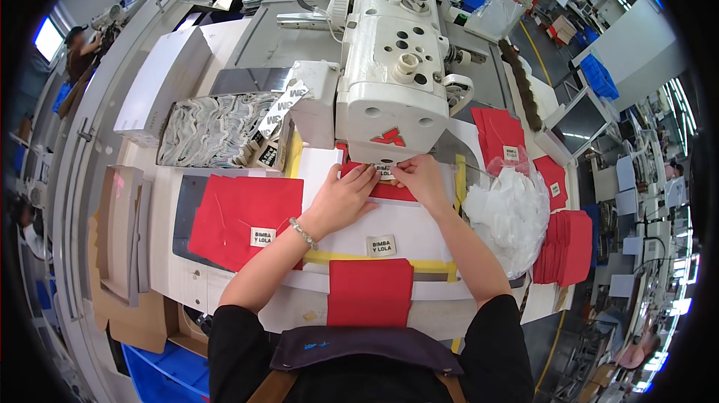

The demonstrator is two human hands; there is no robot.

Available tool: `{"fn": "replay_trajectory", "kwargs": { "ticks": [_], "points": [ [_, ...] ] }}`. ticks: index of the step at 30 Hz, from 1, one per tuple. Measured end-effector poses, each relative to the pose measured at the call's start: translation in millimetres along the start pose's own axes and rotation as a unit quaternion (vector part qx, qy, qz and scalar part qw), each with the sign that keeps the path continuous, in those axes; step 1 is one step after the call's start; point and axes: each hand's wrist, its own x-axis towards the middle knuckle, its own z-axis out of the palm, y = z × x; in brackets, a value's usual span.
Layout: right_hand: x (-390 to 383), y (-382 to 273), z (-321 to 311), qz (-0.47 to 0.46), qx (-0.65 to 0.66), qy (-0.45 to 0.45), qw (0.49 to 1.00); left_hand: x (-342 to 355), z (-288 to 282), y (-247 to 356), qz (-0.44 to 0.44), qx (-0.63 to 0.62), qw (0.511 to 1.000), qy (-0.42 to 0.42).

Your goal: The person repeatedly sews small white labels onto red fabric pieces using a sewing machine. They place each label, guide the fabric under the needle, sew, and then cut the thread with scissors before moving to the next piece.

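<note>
Under the head of a white sewing machine (393, 96), a red fabric piece (393, 192) lies on the white work plate (344, 241), with a small pale label (384, 171) on it. My left hand (344, 197) rests flat on the fabric, its fingers stretched toward the label's left side and the thumb apart. At the label's right edge my right hand (422, 180) pinches with thumb and fingertips. Fingers hide parts of the label. A second label (380, 246) lies nearer me on the plate, just beyond a stack of red pieces (371, 292) at the front edge.
On the left are red sheets (236, 212) with a label, a box of bundled labels (217, 133) and an empty cardboard tray (120, 234). To the right sit a bag of white material (509, 212) and stacked red pieces (562, 247). Yellow tape (322, 256) borders the work plate.
</note>
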Motion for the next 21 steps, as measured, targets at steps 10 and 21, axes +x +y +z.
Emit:
{"fn": "replay_trajectory", "kwargs": {
  "ticks": [10, 21],
  "points": [
    [4.8, -1.9, 4.6, -0.006, 0.000, 0.017, 1.000, -1.0, -3.8, -0.9, 0.020, 0.023, 1.000, -0.004],
    [11.7, 6.2, 0.8, 0.002, -0.043, 0.003, 0.999, -2.1, -2.9, -3.2, 0.035, 0.057, 0.998, -0.013]
  ]
}}
